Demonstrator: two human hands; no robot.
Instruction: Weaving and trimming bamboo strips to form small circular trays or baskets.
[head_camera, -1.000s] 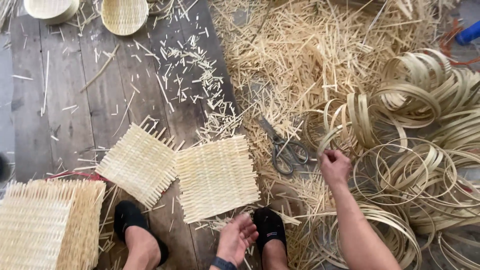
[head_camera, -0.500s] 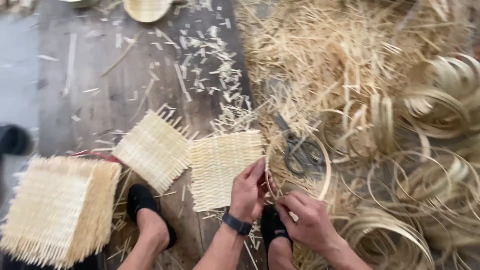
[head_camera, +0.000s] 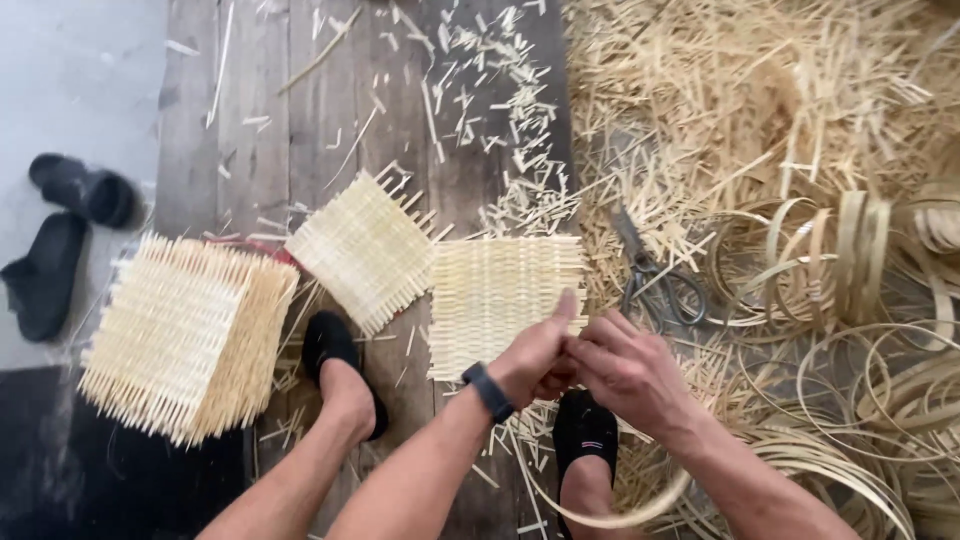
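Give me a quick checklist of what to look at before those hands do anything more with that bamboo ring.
1. Both hands on the ring: ok. The left hand and right hand meet on the thin bamboo hoop.
2. Hoop's full shape: cannot tell; its lower curve is blurred and partly hidden behind the wrist.
3. Woven mat lying flat just beyond the hands: ok.
4. Scissors apart from the fingers: ok, they lie on the floor to the right.
5. Feet clear of the hoop: not ok; the black slipper sits directly under it.

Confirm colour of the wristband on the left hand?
Dark, near-black wristband, seen in the head view.
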